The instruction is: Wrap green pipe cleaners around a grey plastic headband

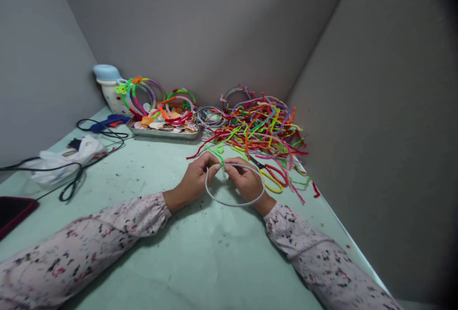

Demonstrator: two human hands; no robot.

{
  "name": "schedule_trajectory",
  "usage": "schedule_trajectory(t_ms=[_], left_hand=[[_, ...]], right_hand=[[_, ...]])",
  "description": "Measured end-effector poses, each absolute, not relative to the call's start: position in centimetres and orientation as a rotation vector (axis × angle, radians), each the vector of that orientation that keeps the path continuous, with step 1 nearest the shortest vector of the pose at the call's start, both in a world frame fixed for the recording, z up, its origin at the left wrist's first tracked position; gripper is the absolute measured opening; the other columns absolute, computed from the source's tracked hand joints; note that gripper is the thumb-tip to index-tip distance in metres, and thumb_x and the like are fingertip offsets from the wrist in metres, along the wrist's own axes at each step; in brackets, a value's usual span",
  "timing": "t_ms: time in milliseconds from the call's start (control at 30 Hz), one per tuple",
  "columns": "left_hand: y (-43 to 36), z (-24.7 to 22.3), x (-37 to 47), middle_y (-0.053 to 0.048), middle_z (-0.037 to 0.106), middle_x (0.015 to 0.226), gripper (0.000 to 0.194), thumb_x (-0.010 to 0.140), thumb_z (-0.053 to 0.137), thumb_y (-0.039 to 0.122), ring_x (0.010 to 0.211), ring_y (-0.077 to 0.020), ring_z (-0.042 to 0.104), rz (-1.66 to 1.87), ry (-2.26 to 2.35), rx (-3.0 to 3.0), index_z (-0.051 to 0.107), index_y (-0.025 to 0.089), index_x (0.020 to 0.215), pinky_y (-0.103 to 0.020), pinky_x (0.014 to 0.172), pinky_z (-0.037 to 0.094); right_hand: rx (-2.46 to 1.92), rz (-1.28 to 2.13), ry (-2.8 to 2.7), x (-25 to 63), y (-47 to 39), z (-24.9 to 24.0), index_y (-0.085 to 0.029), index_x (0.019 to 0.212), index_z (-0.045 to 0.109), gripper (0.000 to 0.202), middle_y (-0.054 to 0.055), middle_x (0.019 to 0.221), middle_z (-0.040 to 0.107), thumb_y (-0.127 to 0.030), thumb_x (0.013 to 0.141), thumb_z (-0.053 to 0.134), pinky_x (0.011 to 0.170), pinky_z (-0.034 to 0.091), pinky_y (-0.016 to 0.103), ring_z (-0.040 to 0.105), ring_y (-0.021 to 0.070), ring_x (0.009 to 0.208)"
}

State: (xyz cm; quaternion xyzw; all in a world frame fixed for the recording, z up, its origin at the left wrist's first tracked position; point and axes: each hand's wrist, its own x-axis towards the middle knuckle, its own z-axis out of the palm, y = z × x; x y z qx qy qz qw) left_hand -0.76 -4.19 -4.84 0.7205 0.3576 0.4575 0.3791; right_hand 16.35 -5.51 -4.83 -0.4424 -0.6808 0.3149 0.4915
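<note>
A thin grey wire ring (234,204) is held up over the table between my two hands. At the ring's far side a green pipe cleaner (221,162) is wrapped around the wire, its free end sticking out to the upper left. My left hand (197,175) pinches the wrapped spot from the left, thumb against finger. From the right, my right hand (246,180) pinches the ring close beside it, and the ring's right side crosses in front of this hand. Scissors (274,181) with red and yellow handles lie just right of my right hand.
A heap of coloured pipe cleaners (265,124) lies at the back right. Behind on the left are a metal tray (161,134) of shells with wrapped rings, grey wire coils (211,117), a white bottle (112,93), a blue glue gun (103,124), cables, a plastic bag (60,162) and a phone (16,214).
</note>
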Motion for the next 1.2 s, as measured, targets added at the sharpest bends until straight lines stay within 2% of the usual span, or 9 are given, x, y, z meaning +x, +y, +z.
schedule_trajectory(t_ms=[367, 533, 733, 833, 1200], left_hand=[[-4.2, -4.8, -0.7, 0.001, 0.05, 0.072, 0.02, 0.088, 0.052, 0.037, 0.066, -0.012, 0.044, 1.151, 0.953, 1.857, 0.054, 0.017, 0.085, -0.024, 0.06, 0.036], [-4.4, -4.7, -0.7, 0.002, 0.05, 0.071, 0.02, 0.087, 0.052, 0.037, 0.063, -0.0117, 0.043, 1.141, 0.96, 1.806, 0.054, 0.017, 0.087, -0.023, 0.058, 0.036], [-4.2, -4.9, -0.8, -0.002, 0.059, 0.081, 0.028, 0.088, 0.05, 0.039, 0.067, -0.0129, 0.049, 1.127, 0.99, 1.775, 0.06, 0.017, 0.102, -0.024, 0.06, 0.039], [-4.1, -4.9, -0.8, -0.003, 0.062, 0.085, 0.028, 0.088, 0.049, 0.038, 0.07, -0.0141, 0.052, 1.11, 0.999, 1.805, 0.063, 0.017, 0.099, -0.024, 0.062, 0.04], [-4.3, -4.9, -0.6, -0.001, 0.057, 0.073, 0.024, 0.088, 0.049, 0.038, 0.064, -0.0133, 0.048, 1.105, 1.027, 1.804, 0.06, 0.017, 0.092, -0.024, 0.057, 0.038]], right_hand=[[-1.064, 0.691, -1.677, 16.2, -5.7, -4.1, -0.017, 0.082, 0.067, 0.019, 0.002, 0.072, 0.06, -0.031, 0.086, 0.055, 0.06, 0.044, 0.026, 0.055, 0.0135, 0.063], [-1.085, 0.723, -1.649, 16.3, -5.6, -4.2, -0.018, 0.081, 0.066, 0.02, 0.002, 0.07, 0.06, -0.035, 0.085, 0.055, 0.057, 0.045, 0.026, 0.054, 0.0131, 0.059], [-1.122, 0.748, -1.532, 16.7, -5.4, -4.7, -0.019, 0.086, 0.064, 0.025, 0.0, 0.068, 0.059, -0.041, 0.086, 0.053, 0.052, 0.044, 0.024, 0.052, 0.012, 0.054], [-1.123, 0.748, -1.519, 16.7, -5.3, -4.9, -0.019, 0.083, 0.063, 0.025, 0.0, 0.068, 0.059, -0.041, 0.087, 0.052, 0.053, 0.044, 0.024, 0.053, 0.012, 0.055], [-1.089, 0.691, -1.546, 16.4, -5.2, -5.1, -0.02, 0.083, 0.063, 0.022, 0.0, 0.072, 0.058, -0.039, 0.087, 0.053, 0.054, 0.045, 0.024, 0.053, 0.0118, 0.056]])
